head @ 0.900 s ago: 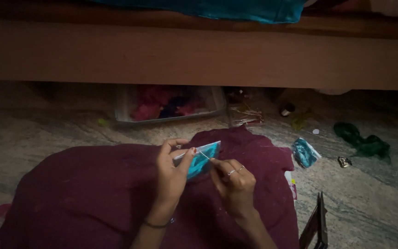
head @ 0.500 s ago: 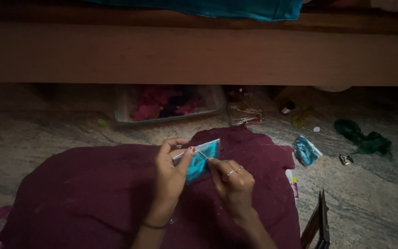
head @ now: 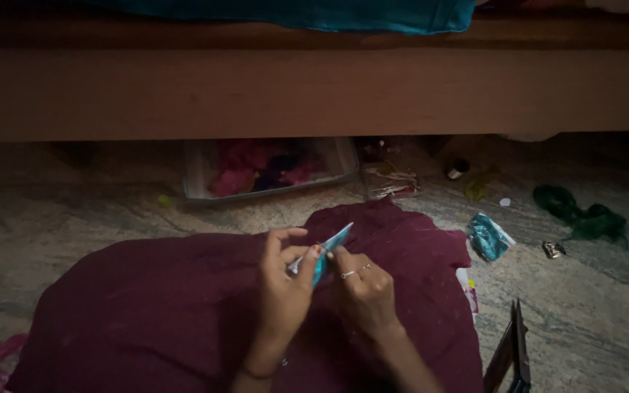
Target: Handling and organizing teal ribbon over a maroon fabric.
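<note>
Holding a small clear packet (head: pixel 327 252) with teal contents, both hands meet above a maroon cloth (head: pixel 154 313) spread on the floor (head: pixel 74 211).

- Packet: flat, slim, transparent, teal inside; raised just above the cloth, tilted with its upper end up and to the right.
- Left hand (head: pixel 285 287): closed on the packet's lower end, thumb and fingers pinching it.
- Right hand (head: pixel 362 287): closed in a fingertip pinch on the packet's edge, rings on two fingers.
- Risk, as a judgement: in this dim light a hard tug could split the packet, spilling its contents onto the cloth, where small pieces would be hard to find; a loose pinch could drop it.
- Second packet (head: pixel 489 236): clear with teal filling, lying on the floor right of the cloth.
- Box (head: pixel 267 167): clear, rectangular, pink and dark cloth scraps inside, on the floor under the bed.
- Green fabric (head: pixel 584 215): crumpled, far right, with a small metallic item (head: pixel 552 249) just beside it.
- Small wrapper (head: pixel 469 291): pale with pink and yellow, at the cloth's right edge; print too small to tell.
- Bed (head: pixel 314 87): wooden frame across the top, teal cloth (head: pixel 314 13) on it.
</note>
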